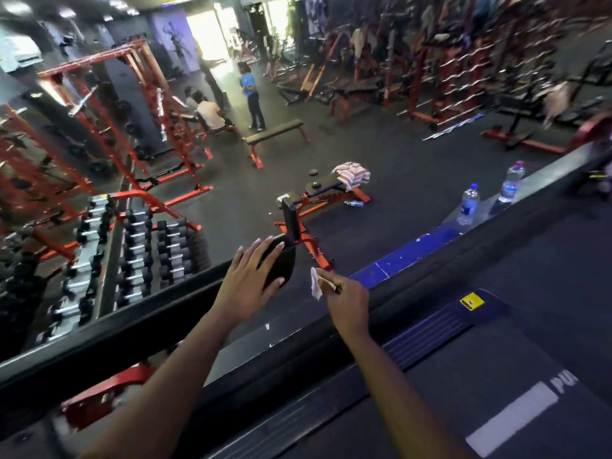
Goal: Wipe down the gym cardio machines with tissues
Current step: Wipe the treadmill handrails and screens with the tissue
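Observation:
My left hand (pixel 246 281) reaches out over the black rail (pixel 126 323) and holds a flat black object (pixel 281 265), fingers laid across its top and thumb at its lower edge. What the object is I cannot tell. Just to its right, my right hand (pixel 347 301) pinches a small crumpled white tissue (pixel 316 286) between thumb and fingers, held in the air above the ledge. The dark treadmill deck (pixel 496 376), with blue-lit ribbed front cover and a yellow sticker (pixel 472 301), lies at the lower right below my right arm.
Two water bottles (pixel 468 203) (pixel 511 183) stand on the ledge at right. Below the rail lies the gym floor with a dumbbell rack (pixel 139 253), red racks, benches, a striped towel (pixel 352 173) and several people (pixel 253 97) far off.

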Motion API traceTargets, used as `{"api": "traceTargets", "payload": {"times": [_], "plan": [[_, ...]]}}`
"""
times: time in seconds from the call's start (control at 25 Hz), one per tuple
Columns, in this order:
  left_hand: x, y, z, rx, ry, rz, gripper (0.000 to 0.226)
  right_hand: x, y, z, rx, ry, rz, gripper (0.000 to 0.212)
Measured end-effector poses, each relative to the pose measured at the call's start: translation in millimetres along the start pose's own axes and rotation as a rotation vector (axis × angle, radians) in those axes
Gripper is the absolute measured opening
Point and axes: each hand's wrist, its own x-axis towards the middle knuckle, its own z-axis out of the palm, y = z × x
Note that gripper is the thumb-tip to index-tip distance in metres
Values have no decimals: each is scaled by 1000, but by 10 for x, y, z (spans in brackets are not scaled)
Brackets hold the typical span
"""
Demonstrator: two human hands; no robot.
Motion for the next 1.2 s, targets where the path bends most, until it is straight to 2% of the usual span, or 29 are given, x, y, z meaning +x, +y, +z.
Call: {"api": "traceTargets", "payload": {"times": [0.2,0.32,0.44,0.48,0.56,0.64,0.72,0.96,1.2], "plan": [[-122,413,69,-215,67,35,66,-333,19,-578,-143,53,-43,23],[21,843,222,-344,-18,148,71,-394,148,-1040,-185,148,16,23],[387,1446,447,-448,-152,302,96,-343,343,-1644,-238,237,78,30],[527,1651,501,-469,-213,326,98,-326,397,-1843,-249,266,94,29],[866,2142,580,-502,-286,363,87,-286,508,-2312,-275,323,116,28],[1218,2668,645,-506,-304,410,63,-226,637,-2800,-297,368,158,28],[1624,3298,702,-505,-294,487,51,-116,817,-3386,-341,433,201,29],[2732,4932,733,-513,-301,572,49,307,1144,-5010,-438,515,286,25],[3487,5906,810,-514,-392,645,53,835,1468,-6067,-562,503,376,25]]}}
